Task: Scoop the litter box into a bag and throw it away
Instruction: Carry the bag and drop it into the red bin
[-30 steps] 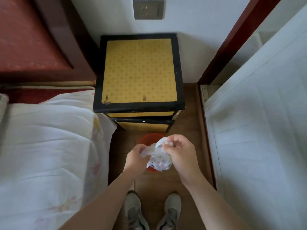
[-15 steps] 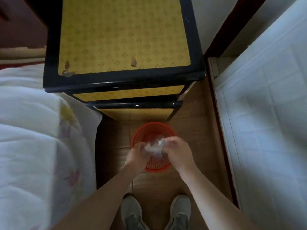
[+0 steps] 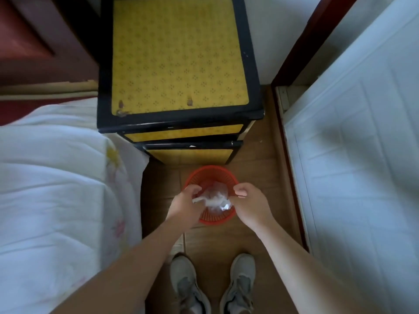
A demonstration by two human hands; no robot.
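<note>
Left hand [image 3: 184, 203] grips clear bag [image 3: 215, 197] — over red basket [image 3: 210, 168]; right hand [image 3: 249, 200] beside.

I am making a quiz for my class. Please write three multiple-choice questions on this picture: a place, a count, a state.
1. Where is the red basket? A) on the bed B) on the floor before the yellow cabinet C) on the cabinet
2. How many shoes show? A) one B) two C) four
3. What does the left hand do? A) grips the clear bag B) lies on the bed C) holds a spoon
Answers: 1 B, it stands on the floor; 2 B, a grey pair at the bottom; 3 A, its fingers curl round the bag's end.
</note>
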